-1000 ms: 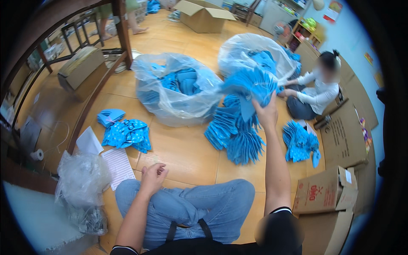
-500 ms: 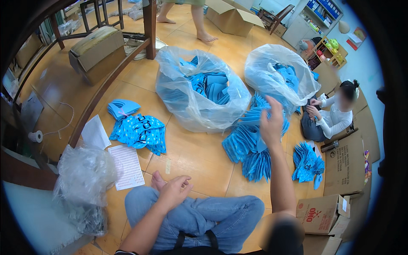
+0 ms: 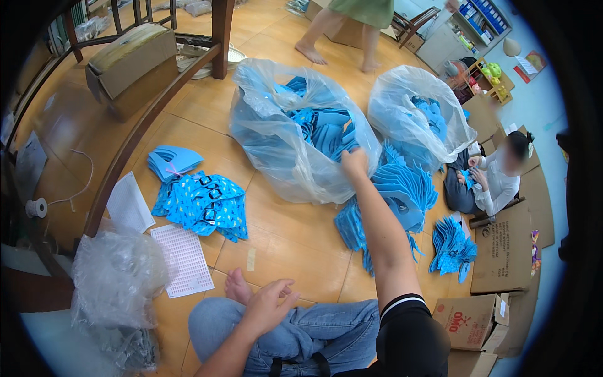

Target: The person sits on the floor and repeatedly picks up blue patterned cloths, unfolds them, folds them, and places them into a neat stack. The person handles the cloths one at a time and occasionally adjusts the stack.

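Observation:
My right hand (image 3: 355, 163) reaches over the near right rim of a clear plastic bag (image 3: 295, 179) full of flat blue pieces (image 3: 326, 129). Its fingers are closed at a blue piece by the bag's mouth; the fingertips are partly hidden. Below that forearm a fanned stack of blue pieces (image 3: 408, 182) lies on the floor. My left hand (image 3: 270, 308) rests over my bent knee, fingers loosely apart, holding nothing. To the left lie a bundle of patterned blue pieces (image 3: 204, 201) with black square parts and a plain blue stack tied with pink string (image 3: 174, 162).
A second clear bag (image 3: 392, 94) of blue pieces stands at the far right, near a seated person (image 3: 502, 176) handling a blue piece. A smaller blue stack (image 3: 452, 248), cartons (image 3: 468, 320), printed sheets (image 3: 182, 261) and crumpled plastic (image 3: 119, 276) lie around. Another person's legs (image 3: 314, 44) are behind.
My right hand has moved down and left from above the fanned stack to the bag's mouth. My left hand stays over the knee. The person behind has stepped right.

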{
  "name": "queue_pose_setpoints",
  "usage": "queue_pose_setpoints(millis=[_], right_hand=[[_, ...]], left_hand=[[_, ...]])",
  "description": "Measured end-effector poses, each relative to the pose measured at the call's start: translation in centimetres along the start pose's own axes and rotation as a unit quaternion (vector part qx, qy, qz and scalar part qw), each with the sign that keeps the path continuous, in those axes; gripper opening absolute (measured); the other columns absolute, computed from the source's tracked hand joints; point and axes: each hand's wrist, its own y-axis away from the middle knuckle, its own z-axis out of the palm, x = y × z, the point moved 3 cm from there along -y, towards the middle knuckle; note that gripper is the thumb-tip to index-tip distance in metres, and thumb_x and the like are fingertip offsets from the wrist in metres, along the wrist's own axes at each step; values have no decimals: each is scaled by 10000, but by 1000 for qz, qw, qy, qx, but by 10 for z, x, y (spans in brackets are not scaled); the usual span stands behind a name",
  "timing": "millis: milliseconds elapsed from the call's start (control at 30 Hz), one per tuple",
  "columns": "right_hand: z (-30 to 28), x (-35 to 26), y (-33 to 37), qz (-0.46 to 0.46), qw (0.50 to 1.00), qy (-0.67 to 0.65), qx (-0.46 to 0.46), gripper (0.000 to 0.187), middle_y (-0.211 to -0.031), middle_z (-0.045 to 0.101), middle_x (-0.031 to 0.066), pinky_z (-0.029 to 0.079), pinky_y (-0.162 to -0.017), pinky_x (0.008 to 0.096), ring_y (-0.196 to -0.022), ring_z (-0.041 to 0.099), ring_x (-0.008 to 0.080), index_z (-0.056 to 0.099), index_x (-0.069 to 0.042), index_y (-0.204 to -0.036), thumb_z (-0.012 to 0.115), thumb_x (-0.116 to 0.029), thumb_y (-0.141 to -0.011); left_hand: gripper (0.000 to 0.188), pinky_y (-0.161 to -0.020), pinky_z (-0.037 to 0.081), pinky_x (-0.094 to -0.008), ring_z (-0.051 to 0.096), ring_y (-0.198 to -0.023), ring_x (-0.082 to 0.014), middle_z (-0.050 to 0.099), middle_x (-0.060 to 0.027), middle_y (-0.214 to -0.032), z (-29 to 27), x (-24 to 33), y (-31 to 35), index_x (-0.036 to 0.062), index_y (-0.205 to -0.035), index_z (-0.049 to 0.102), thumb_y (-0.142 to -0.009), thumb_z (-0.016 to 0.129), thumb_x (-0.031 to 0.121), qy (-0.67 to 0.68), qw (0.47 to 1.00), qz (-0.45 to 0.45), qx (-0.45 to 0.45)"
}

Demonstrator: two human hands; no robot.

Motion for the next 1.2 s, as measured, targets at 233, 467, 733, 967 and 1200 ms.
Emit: queue_pose_setpoints(millis=[233, 467, 733, 967, 1200], right_hand=[[-12, 35, -24, 0, 996, 1, 84, 656, -1258, 515, 330, 413, -998, 438, -1158, 524, 428, 483, 91, -1262, 614, -387, -833], [4, 11, -52, -29, 995, -95, 4, 836, -1342, 494, 251, 386, -1018, 418, -1235, 481, 389, 408, 29, -1367, 680, -487, -768], [36, 22, -76, 94, 990, 80, -65, 705, -1373, 503, 165, 326, -1079, 456, -1272, 474, 348, 504, -67, -1341, 606, -502, -796], [-11, 43, -75, 107, 966, -230, 55, 409, -1188, 602, 226, 499, -838, 384, -1017, 630, 306, 553, 42, -1218, 547, -108, -838], [-97, -9, -17, 20, 817, -575, 14, 334, -1054, 621, 153, 552, -765, 394, -885, 648, 255, 523, 64, -1162, 597, 25, -838]], left_hand=[[381, -782, 508, -377, 649, -890, -304, 661, -167, -957, 1, 2, 2, -4, -1140, 584, -881, 627, 272, 6, 1000, -13, 0], [370, -785, 514, -334, 645, -891, -256, 656, -160, -963, 2, 4, 0, -21, -1151, 577, -879, 649, 219, -19, 999, -28, -15], [385, -785, 504, -377, 644, -896, -318, 656, -175, -953, 1, -1, -3, -3, -1148, 580, -879, 628, 266, -18, 999, -27, 0], [382, -755, 516, -320, 645, -855, -227, 656, -143, -942, 7, -9, -1, -26, -1159, 563, -889, 650, 229, -2, 1000, -29, -12], [386, -702, 519, -311, 645, -802, -201, 658, -137, -891, 6, -11, -1, -34, -1160, 560, -884, 654, 218, -17, 1000, -9, 4]])
